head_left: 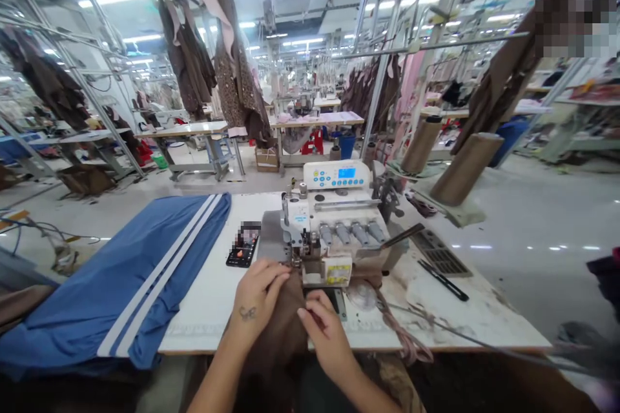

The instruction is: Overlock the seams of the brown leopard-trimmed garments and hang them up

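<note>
A white overlock sewing machine (pixel 346 206) with a lit blue display stands on the white table. Brown fabric (pixel 283 316) runs from its needle area down over the table's front edge. My left hand (pixel 259 293) lies on the fabric's left side, its fingers pressed together on the cloth close to the presser foot. At the fabric's right edge is my right hand (pixel 327 329), with thumb and fingers pinched on the cloth. A phone (pixel 243 245) lies behind my left hand, to the left of the machine.
Blue fabric with white stripes (pixel 145 271) drapes over the table's left side. Black tweezers or snips (pixel 443 281) and a cord bundle (pixel 404 335) lie on the right. Brown thread cones (pixel 467 168) stand beyond the machine. Brown garments (pixel 237 71) hang ahead.
</note>
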Demonstrator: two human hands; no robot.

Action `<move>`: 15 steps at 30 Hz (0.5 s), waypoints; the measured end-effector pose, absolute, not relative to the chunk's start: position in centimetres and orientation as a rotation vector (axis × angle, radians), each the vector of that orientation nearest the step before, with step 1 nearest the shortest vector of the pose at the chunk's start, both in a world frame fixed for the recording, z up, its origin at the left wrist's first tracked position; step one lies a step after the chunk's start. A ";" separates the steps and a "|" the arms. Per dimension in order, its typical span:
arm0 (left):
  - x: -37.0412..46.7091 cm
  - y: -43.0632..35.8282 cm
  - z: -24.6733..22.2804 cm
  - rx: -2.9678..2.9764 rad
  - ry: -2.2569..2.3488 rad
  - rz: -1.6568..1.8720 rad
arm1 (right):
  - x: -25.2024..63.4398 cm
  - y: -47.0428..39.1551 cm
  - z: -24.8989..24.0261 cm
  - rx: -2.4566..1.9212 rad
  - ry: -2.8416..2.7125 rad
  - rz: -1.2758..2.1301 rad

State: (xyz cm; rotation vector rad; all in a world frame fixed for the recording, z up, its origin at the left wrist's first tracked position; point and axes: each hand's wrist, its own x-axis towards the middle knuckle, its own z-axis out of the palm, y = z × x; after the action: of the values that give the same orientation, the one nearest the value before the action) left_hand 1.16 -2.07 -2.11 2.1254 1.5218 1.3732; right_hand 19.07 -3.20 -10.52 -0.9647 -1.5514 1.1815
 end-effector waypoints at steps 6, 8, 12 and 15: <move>-0.3 -2.1 -1.8 2.126 1.553 1.242 | 19.2 -3.1 -10.3 -0.911 -1.878 1.292; -0.3 -1.9 -1.5 2.134 1.580 1.195 | 19.3 -3.3 -10.7 -0.925 -1.897 1.232; -0.1 -1.6 -1.1 2.148 1.594 1.121 | 19.4 -3.7 -11.4 -0.939 -1.896 1.182; -0.1 -1.0 -1.1 2.170 1.622 1.087 | 19.4 -3.8 -11.7 -0.926 -1.877 1.208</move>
State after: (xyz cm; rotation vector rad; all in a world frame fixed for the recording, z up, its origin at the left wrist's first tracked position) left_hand -0.12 -1.03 -1.12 2.1704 1.6218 1.0867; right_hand 19.35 -3.79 -11.68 -0.9260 -1.8768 1.2078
